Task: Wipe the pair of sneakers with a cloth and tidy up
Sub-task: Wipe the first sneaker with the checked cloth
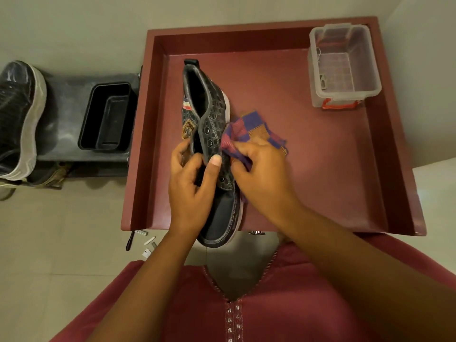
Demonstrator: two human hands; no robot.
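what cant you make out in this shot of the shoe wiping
Head view only:
- Second sneaker: cut off by the left edge.
- Held sneaker: its middle is hidden by the left hand; its far side faces away.
- Cloth: partly hidden under the right hand.
- Small items in the clear box: too small to identify.
- Bits on the floor: too small to identify.

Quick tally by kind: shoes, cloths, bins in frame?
Shoes: 2, the held sneaker and a second shoe at far left
Cloths: 1, the checked cloth
Bins: 2, the clear bin and the black bin
Total: 5
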